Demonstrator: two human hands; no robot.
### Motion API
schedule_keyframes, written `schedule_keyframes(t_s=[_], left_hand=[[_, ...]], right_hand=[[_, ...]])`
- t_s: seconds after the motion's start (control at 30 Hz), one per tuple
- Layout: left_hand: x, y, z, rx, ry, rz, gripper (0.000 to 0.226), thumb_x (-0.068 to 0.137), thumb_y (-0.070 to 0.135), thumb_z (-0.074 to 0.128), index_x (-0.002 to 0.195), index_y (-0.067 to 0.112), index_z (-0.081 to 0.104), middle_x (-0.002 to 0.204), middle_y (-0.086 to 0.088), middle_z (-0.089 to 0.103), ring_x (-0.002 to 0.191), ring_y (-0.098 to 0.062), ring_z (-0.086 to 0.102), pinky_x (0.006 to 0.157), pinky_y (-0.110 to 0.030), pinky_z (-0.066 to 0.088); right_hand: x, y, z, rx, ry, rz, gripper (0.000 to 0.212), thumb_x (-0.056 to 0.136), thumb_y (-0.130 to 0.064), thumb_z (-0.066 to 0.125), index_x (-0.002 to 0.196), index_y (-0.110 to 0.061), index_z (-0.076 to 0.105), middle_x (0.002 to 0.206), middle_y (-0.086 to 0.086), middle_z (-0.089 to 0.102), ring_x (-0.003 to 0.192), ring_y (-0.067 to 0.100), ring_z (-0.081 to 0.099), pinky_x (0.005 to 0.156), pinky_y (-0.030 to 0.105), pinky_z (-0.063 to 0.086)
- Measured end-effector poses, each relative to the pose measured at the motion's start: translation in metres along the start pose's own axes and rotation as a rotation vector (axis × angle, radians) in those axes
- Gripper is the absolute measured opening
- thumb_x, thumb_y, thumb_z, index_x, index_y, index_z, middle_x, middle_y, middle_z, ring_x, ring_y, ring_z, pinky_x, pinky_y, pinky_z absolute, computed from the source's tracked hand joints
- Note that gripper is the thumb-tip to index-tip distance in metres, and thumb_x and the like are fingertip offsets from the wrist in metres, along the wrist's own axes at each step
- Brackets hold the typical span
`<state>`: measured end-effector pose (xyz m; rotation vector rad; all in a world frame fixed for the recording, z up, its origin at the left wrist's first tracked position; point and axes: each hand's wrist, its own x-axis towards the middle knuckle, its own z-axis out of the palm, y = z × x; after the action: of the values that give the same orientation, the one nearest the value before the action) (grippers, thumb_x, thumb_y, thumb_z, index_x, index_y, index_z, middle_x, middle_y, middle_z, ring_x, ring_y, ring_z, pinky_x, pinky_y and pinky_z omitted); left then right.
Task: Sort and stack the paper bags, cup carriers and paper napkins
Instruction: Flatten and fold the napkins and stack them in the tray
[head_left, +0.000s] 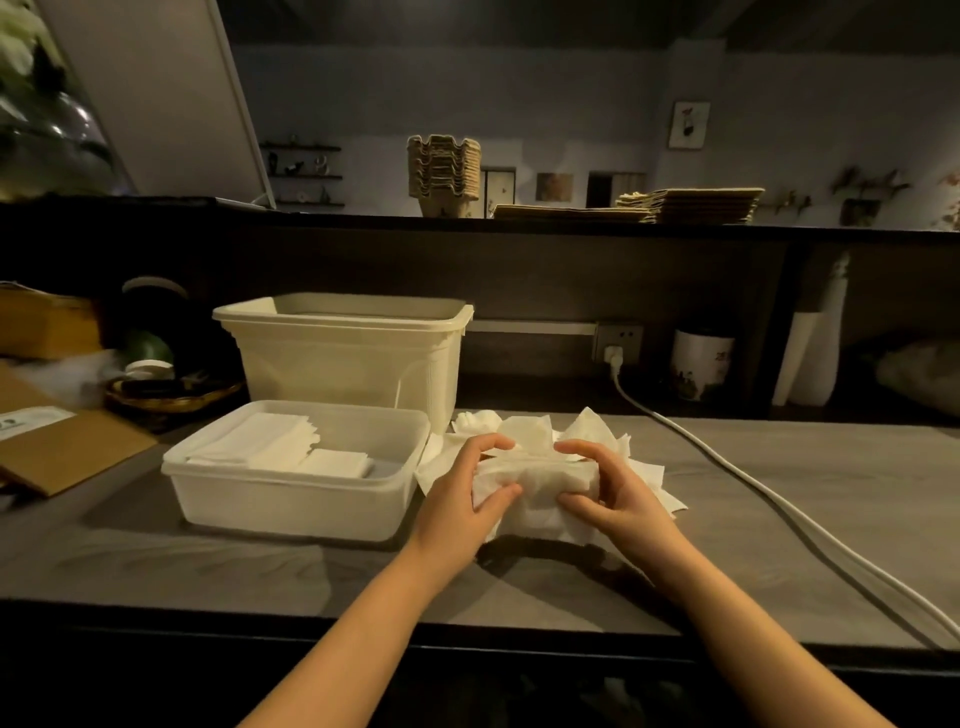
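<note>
From the head camera, both hands meet over the middle of the grey tabletop (779, 467). The left hand (462, 499) and the right hand (623, 493) each clamp one end of a bundle of napkins (535, 486), fingers curled over its top and thumbs pressed on its near face. The bundle sits on a loose pile of napkins (592, 434) that spreads out behind and to the right of the hands.

Just left of the hands stands a shallow plastic box (291, 501), with folded napkins (280, 449) lying flat inside, mostly towards its left and back. Behind it, nearer the back edge of the tabletop, is a taller cream tub (343, 364); what it holds cannot be seen.

On the dark shelf (311, 221) above the back edge, a stack of cup carriers (444, 174) stands left of a flat stack of paper bags (691, 205), the two well apart from the napkins.

A white cable (753, 499) runs from a wall socket (618, 343) across the right side of the tabletop to its near right corner. A brown cardboard piece (67, 452), possibly a flattened box, lies at the left edge.
</note>
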<state>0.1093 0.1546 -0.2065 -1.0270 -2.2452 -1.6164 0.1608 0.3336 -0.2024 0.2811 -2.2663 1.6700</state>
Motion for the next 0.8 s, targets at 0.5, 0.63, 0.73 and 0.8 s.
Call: schedule_keyframes(t_s=[0.5, 0.63, 0.73, 0.8], left_hand=[[-0.005, -0.008, -0.004, 0.054, -0.161, -0.063, 0.054, 0.078, 0.026, 0.074, 0.109, 0.048, 0.037, 0.122, 0.021, 0.039, 0.117, 0.0, 0.039, 0.095, -0.019, 0.037], [-0.003, -0.012, -0.004, 0.102, -0.138, -0.048, 0.02, 0.091, 0.026, 0.058, 0.095, 0.04, 0.045, 0.112, 0.015, 0.047, 0.097, -0.001, 0.048, 0.077, -0.004, 0.037], [-0.003, -0.012, -0.004, 0.07, -0.111, -0.057, 0.014, 0.096, 0.024, 0.048, 0.094, 0.037, 0.044, 0.106, 0.012, 0.048, 0.07, 0.008, 0.049, 0.062, -0.007, 0.038], [-0.004, -0.012, -0.004, 0.044, -0.082, -0.051, 0.016, 0.097, 0.018, 0.046, 0.097, 0.034, 0.045, 0.099, 0.014, 0.049, 0.061, 0.01, 0.048, 0.059, -0.007, 0.039]], right_hand=[[-0.004, 0.008, -0.003, -0.157, -0.161, 0.017, 0.073, 0.075, -0.016, 0.075, 0.124, -0.051, 0.034, 0.121, -0.021, 0.044, 0.107, -0.002, 0.052, 0.089, 0.013, 0.046], [-0.002, 0.009, -0.001, -0.318, -0.121, 0.02, 0.053, 0.08, -0.015, 0.072, 0.114, -0.044, 0.043, 0.115, -0.016, 0.052, 0.096, -0.005, 0.053, 0.077, 0.007, 0.045], [-0.003, 0.009, -0.001, -0.365, -0.103, 0.04, 0.047, 0.083, -0.018, 0.069, 0.114, -0.041, 0.043, 0.109, -0.015, 0.052, 0.092, 0.001, 0.053, 0.072, 0.01, 0.048], [-0.003, 0.01, -0.001, -0.384, -0.062, 0.044, 0.047, 0.082, -0.019, 0.071, 0.115, -0.038, 0.044, 0.106, -0.016, 0.053, 0.09, 0.003, 0.054, 0.071, 0.012, 0.049]])
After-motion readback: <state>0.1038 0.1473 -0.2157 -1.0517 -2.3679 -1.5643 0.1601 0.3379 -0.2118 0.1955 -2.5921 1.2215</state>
